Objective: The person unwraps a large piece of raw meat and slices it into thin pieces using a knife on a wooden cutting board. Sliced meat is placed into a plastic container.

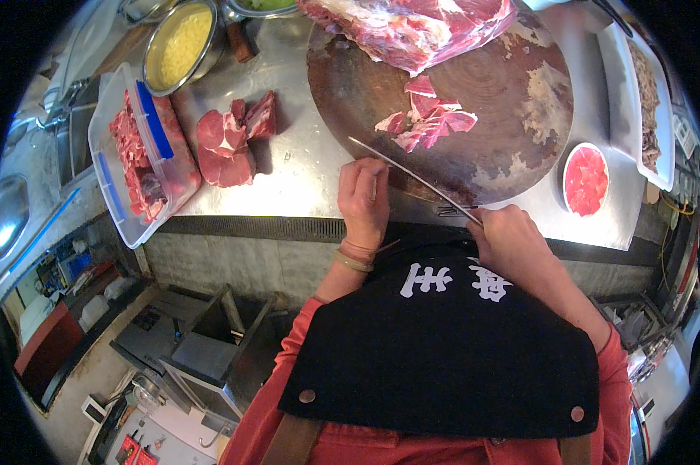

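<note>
My right hand (504,238) is closed around the handle end of a knife (417,179), seen nearly edge-on, whose thin blade points up and left over the near edge of a round wooden chopping block (489,81). Just left of the blade is my left hand (364,195), raised at the block's edge with its fingers curled; whether they pinch anything is not visible. Several cut slices of raw meat (428,122) lie on the block beyond the blade. A large piece of raw meat (408,29) rests at the block's far side.
Raw meat chunks (228,145) lie on the steel table (292,186), left of the block. Further left are a plastic container (178,145) of meat and a metal bowl (209,58) of yellow pieces. A small dish of sliced meat (585,180) and a white tray (667,133) stand at right.
</note>
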`<state>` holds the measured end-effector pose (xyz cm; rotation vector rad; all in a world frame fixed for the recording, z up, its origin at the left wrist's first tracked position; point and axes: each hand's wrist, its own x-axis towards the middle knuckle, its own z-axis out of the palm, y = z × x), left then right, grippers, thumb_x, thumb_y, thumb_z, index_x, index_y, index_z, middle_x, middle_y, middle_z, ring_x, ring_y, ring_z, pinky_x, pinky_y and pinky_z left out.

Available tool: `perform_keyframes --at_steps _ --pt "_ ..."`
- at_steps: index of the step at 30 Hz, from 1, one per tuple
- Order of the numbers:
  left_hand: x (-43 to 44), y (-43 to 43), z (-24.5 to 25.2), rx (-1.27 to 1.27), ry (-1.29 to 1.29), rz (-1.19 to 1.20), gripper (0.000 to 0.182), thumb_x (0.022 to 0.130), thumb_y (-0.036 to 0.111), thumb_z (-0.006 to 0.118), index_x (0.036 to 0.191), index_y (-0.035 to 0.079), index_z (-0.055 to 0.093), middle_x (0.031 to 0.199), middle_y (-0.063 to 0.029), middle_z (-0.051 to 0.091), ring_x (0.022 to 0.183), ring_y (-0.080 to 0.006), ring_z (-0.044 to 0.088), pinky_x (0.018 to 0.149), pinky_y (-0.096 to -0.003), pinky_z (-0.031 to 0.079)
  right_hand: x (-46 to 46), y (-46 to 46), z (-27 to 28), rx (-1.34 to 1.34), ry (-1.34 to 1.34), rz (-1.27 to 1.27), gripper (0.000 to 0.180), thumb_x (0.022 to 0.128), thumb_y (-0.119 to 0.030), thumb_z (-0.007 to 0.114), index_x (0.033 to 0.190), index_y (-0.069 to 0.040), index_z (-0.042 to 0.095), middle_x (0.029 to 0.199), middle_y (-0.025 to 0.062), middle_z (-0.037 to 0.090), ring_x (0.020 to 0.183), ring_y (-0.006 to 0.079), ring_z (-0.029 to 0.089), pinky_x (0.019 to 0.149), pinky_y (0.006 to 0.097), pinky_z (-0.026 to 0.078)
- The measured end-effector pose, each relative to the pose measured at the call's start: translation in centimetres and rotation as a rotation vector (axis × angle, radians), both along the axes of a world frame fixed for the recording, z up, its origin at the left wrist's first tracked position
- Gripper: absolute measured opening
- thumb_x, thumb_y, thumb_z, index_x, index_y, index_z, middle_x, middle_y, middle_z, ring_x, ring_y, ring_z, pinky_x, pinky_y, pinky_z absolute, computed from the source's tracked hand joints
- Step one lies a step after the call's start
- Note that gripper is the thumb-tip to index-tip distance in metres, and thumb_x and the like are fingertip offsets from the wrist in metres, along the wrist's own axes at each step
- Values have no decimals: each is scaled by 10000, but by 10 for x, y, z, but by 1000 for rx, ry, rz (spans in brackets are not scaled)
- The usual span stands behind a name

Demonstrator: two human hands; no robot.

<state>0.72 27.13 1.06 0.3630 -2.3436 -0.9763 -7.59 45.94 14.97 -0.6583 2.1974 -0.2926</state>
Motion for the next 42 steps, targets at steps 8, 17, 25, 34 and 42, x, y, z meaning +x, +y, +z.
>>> perform_keyframes --at_steps 8,17,25,34,42 --pt "0 -5 1 27 -38 -50 226 726 -99 704 899 15 614 899 -117 630 837 -306 608 737 -374 509 -12 -28 -12 -35 -67 -4 250 914 -149 599 818 74 659 790 308 640 798 476 642 748 519 524" --pt "-1 -8 1 21 -95 -56 221 710 -90 697 875 16 595 887 -118 617 847 -318 600 748 -390 504 -7 -54 -37 -99 24 -20 212 912 -135 585 884 47 689 790 290 650 792 463 652 746 515 526" --pt "-24 -32 6 -66 -145 -24 199 743 -95 637 908 12 605 930 -147 616 891 -349 593 794 -408 488 10 20 -18 41 186 -58 353 811 -46 537 1153 -19 621 772 232 674 759 410 679 716 516 544" --pt "-66 -21 18 314 -149 -306 178 823 -88 593 972 -12 653 1005 -164 617 901 -322 616 798 -384 505 16 24 -12 -327 411 -340 267 861 -65 576 1121 -40 634 721 189 667 656 376 670 610 451 524" --pt "-110 -18 15 -56 -158 -443 278 908 119 603 1168 20 600 1145 -164 582 1044 -356 540 919 -440 429 33 68 -34 -439 -291 -1147 384 942 -229 664 631 -38 543 487 20 482 398 109 456 408 308 386"
